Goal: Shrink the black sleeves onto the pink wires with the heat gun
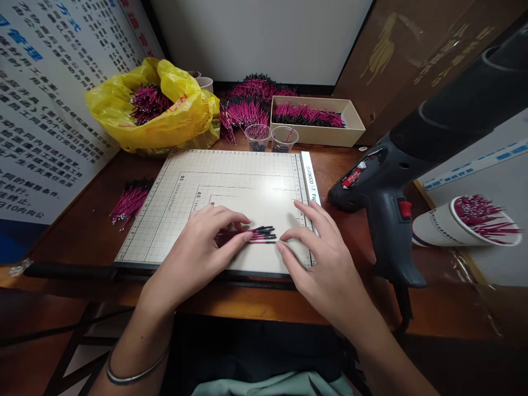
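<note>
My left hand (208, 234) is closed over a small bunch of pink wires (259, 234) with black sleeved ends, pressing them against the white gridded paper cutter board (243, 192). Their black ends point right, out past my thumb; the other ends are hidden under my palm. My right hand (322, 250) pinches thumb and forefinger at the black tip of the nearest wire, its remaining fingers spread above the board. The cutter's long black handle (70, 270) lies along the board's near edge.
A black heat gun (383, 203) stands at right beside a tilted paper cup (433, 224) of wires. Behind the board are a yellow bag (193, 118), two clear cups (258, 132) and a cardboard box (317, 133) of wires. Another wire pile (131, 202) lies left.
</note>
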